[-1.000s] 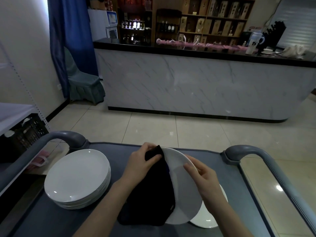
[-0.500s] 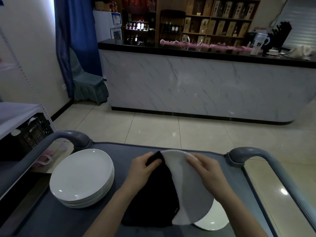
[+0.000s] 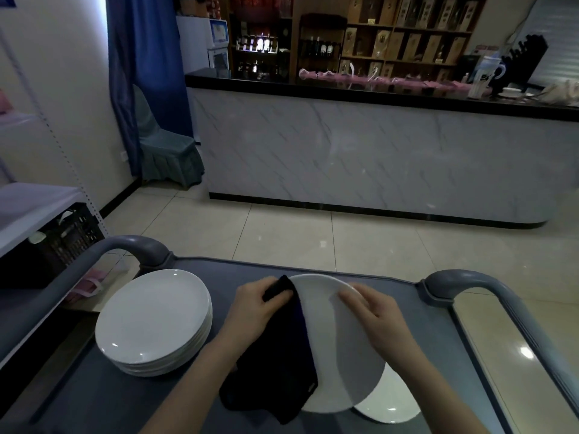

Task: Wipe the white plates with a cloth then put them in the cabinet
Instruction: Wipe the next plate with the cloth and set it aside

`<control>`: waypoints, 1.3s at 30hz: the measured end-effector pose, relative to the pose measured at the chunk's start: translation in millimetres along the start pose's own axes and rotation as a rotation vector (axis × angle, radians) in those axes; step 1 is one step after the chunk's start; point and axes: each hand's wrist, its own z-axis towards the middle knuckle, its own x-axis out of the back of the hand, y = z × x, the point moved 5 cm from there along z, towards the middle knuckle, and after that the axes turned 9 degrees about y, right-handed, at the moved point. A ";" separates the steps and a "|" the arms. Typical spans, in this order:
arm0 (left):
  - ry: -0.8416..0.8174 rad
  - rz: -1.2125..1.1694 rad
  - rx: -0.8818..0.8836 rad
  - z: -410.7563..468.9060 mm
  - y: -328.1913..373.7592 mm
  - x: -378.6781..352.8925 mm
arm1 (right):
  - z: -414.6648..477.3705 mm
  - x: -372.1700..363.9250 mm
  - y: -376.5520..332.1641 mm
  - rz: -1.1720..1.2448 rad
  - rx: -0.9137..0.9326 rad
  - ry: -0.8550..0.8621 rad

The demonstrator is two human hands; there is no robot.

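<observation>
Hands work on one plate (image 3: 332,339): left hand (image 3: 257,305) grips the cloth (image 3: 275,364) on its face, and right hand (image 3: 376,321) pinches the far rim, it seems, having climbed there as the plate turned. Wiping continues, so no cabinet yet; stack (image 3: 153,317) waits on the cart (image 3: 94,399).

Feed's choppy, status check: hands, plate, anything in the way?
Left hand grips black cloth on the plate. Right hand holds plate's rim. Plate stack sits left on cart, clear of both.
</observation>
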 end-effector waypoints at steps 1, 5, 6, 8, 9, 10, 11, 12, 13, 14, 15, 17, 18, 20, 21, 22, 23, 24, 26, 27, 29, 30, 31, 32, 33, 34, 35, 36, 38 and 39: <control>-0.057 0.063 -0.033 1.8 2.3 -2.7 | 1.6 -3.1 -2.1 -0.054 0.026 -0.044; -0.162 0.151 -0.037 -0.9 2.1 -7.3 | 7.1 -6.4 -3.5 -0.060 0.048 -0.071; -0.169 0.107 -0.002 -3.1 2.3 -8.1 | 8.0 -5.4 -1.7 -0.045 0.040 -0.061; -0.140 0.072 0.009 -5.4 4.5 -8.4 | 8.6 -5.5 2.4 -0.018 0.013 -0.053; -0.102 0.082 -0.015 -5.4 5.8 -7.3 | 7.9 -6.9 4.1 0.007 -0.008 -0.056; -0.059 0.089 -0.040 -4.7 5.5 -6.7 | 6.7 -8.6 5.3 0.037 -0.026 -0.060; -0.021 0.098 -0.051 -3.7 4.3 -5.6 | 5.1 -9.8 5.6 0.068 -0.039 -0.060; 0.007 0.099 -0.044 -2.1 1.7 -4.7 | 3.8 -9.7 6.0 0.097 -0.047 -0.047; 0.029 0.092 -0.030 -1.3 -0.6 -3.3 | 2.4 -7.9 7.4 0.127 -0.059 -0.019; 0.053 0.071 -0.007 -1.7 -3.4 -1.3 | 1.1 -5.2 10.7 0.161 -0.083 0.025; 0.080 0.031 0.029 -3.4 -7.0 1.1 | -0.5 -2.0 15.7 0.205 -0.124 0.084; 0.140 -0.055 0.129 -9.7 -15.5 4.6 | -5.8 3.4 29.4 0.329 -0.247 0.223; 0.161 -0.076 0.169 -13.5 -19.6 4.6 | -8.8 4.1 36.0 0.394 -0.307 0.278; 0.171 -0.087 0.211 -19.3 -23.7 1.8 | -13.8 3.5 43.8 0.433 -0.359 0.320; 0.167 -0.087 0.217 -20.0 -23.5 0.9 | -14.6 3.4 44.2 0.402 -0.347 0.309; 0.160 -0.089 0.217 -19.0 -22.3 0.6 | -13.5 4.1 42.6 0.362 -0.320 0.282; 0.149 -0.091 0.209 -17.1 -20.4 1.2 | -11.2 6.3 39.1 0.326 -0.286 0.255; 0.134 -0.090 0.192 -14.3 -17.2 1.7 | -7.5 10.0 34.6 0.294 -0.251 0.233; 0.096 -0.070 0.130 -6.9 -8.2 1.9 | 1.4 16.3 23.1 0.227 -0.164 0.161; 0.062 -0.043 0.093 -2.7 -2.4 0.5 | 5.1 15.5 16.6 0.181 -0.122 0.097; -0.056 0.027 0.029 4.4 9.0 -7.4 | 8.1 5.8 5.7 0.093 -0.061 -0.054; -0.119 0.063 0.010 6.5 12.4 -12.1 | 8.3 0.8 2.7 0.059 -0.038 -0.110; -0.157 0.085 0.008 7.4 13.3 -15.2 | 8.4 -1.7 1.2 0.044 -0.021 -0.133; -0.157 0.089 0.022 7.4 11.7 -15.6 | 8.9 -1.8 0.8 0.049 -0.014 -0.122; -0.122 0.073 0.047 6.5 8.1 -13.1 | 9.3 0.4 1.5 0.072 -0.017 -0.083; -0.058 0.032 0.081 5.1 3.6 -8.9 | 9.6 3.5 4.3 0.114 -0.032 -0.018; 0.020 -0.036 0.131 2.0 -2.4 -3.9 | 8.9 6.7 9.6 0.178 -0.071 0.068; 0.097 -0.117 0.194 -2.4 -8.0 0.0 | 7.4 8.2 16.1 0.265 -0.132 0.164; 0.202 -0.230 0.312 -13.4 -15.7 1.2 | 1.9 6.2 25.0 0.425 -0.259 0.302; 0.242 -0.234 0.340 -17.9 -17.8 0.9 | -1.1 3.6 26.4 0.458 -0.282 0.311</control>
